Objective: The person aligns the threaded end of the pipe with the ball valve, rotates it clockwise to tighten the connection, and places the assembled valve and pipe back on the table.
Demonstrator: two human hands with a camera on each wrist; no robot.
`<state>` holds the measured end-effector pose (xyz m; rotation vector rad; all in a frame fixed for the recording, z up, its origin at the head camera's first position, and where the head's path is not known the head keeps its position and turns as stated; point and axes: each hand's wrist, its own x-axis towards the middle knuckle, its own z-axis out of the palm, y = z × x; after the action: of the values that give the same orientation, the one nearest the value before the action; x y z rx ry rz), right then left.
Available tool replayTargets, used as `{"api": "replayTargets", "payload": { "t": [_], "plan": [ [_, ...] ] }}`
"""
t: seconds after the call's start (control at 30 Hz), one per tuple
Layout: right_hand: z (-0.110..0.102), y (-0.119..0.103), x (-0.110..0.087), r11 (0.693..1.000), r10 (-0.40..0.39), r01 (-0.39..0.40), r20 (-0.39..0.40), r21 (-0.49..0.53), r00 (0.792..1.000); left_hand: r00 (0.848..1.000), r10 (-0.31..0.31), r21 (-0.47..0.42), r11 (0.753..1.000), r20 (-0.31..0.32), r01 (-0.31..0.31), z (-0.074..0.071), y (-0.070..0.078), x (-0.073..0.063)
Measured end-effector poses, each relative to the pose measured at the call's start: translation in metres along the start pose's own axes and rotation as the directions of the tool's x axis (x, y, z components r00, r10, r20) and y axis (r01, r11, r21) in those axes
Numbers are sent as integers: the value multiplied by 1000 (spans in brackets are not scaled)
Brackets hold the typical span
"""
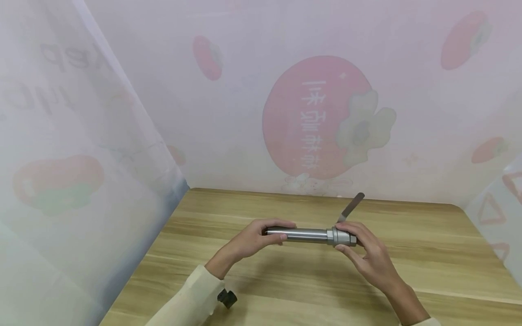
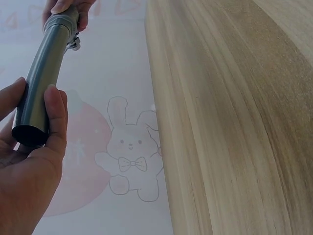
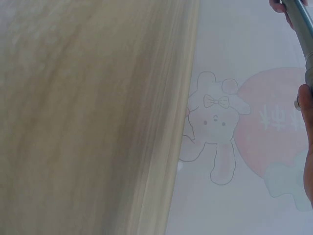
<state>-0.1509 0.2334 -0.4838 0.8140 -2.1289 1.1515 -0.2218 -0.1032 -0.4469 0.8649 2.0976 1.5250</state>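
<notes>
A smooth steel pipe (image 1: 306, 235) is joined end to end with a metal ball valve (image 1: 341, 237), held level above the table. My left hand (image 1: 249, 237) grips the pipe's free end between thumb and fingers. Around the valve body, the thumb and fingers of my right hand (image 1: 373, 260) pinch from both sides. The valve's flat dark lever (image 1: 352, 206) sticks up and away to the right. In the left wrist view the pipe (image 2: 41, 78) shows its dark end face. The right wrist view catches only part of the pipe (image 3: 301, 24) and right hand (image 3: 307, 122) at its edge.
Below the hands lies a wood-grain table (image 1: 195, 213). Pale printed cloth walls (image 1: 228, 136) with fruit drawings stand behind it and at both sides. A small black device (image 1: 227, 299) sits at the left sleeve (image 1: 187, 294).
</notes>
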Motion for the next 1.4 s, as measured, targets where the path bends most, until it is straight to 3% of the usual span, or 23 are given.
{"api": "replayTargets", "payload": {
  "t": [0.43,1.2,1.4],
  "plan": [
    [-2,-3,-1,1000,27,-27,7,-13,1000,999,28,36,999,-17,-27,3,4,-1],
    [-2,-3,-2,999,47,-47,20,-7,999,996,89,17,996,-17,-89,4,1,1],
    [-3,-3,-2,998,53,-53,20,-15,998,998,69,46,997,-11,-68,5,2,1]
  ]
}}
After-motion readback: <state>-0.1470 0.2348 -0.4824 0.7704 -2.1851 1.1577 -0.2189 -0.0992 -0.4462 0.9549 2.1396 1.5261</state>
